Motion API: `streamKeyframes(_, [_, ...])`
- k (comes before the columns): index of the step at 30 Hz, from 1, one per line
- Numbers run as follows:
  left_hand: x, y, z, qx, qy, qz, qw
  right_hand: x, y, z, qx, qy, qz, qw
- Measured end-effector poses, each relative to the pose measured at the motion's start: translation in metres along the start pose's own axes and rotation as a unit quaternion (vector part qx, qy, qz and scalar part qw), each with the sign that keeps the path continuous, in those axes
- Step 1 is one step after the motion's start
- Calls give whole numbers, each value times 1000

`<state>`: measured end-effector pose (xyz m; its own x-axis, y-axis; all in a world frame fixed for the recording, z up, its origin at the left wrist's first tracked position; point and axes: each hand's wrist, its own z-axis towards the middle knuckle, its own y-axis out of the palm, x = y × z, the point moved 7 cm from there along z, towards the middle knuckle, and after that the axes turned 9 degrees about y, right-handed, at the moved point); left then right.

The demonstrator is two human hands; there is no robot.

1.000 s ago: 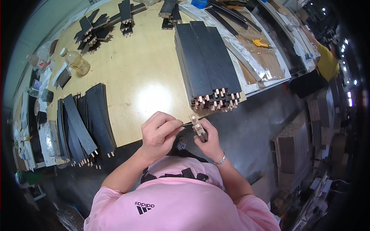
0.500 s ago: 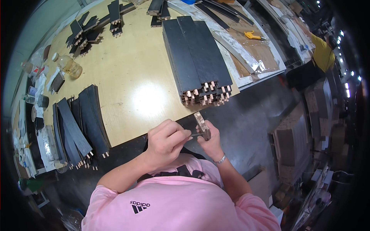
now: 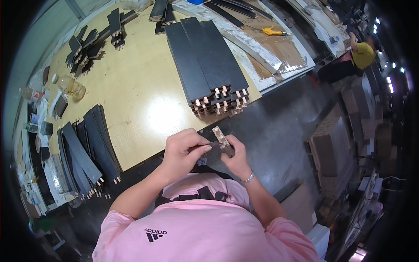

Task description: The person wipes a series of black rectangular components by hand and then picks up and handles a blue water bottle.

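Observation:
My right hand is wrapped round a narrow dark board, its pale, rough end with peg-like bits pointing up and away from me. A thin dark strip curves from that board to my left hand, whose thumb and fingers pinch it. Whether the strip is part of the board or a separate piece I cannot tell. Both hands are just off the table's near edge. Beyond them lies a stack of black boards with pale wooden dowels sticking out of the near ends.
More black doweled boards lie at the table's left edge, and shorter ones at the far left. A bottle lies on the pale table. A yellow air gun rests on cardboard. Someone in yellow is at far right.
My left hand has drawn slightly left, away from the board, and the thin strip now shows bent between them. The board's end has tilted left. The whole view has shifted a little.

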<state>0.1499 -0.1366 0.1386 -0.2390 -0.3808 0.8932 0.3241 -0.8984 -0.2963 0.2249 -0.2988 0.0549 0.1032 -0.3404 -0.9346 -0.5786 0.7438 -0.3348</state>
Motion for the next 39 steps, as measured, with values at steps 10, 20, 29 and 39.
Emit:
streamKeyframes(10, [37,20,-8,-8,210,192,959,21,-12,-6,58,29,-27,998])
streamKeyframes(20, [34,25,-4,12,183,160,970,15,-21,-13,86,13,-54,995])
streamKeyframes(29, [27,23,-7,2,106,97,990,12,-27,-21,111,-20,-38,993])
streamKeyframes(39, [18,21,-6,12,82,111,990,-4,-25,-23,112,-109,-72,985])
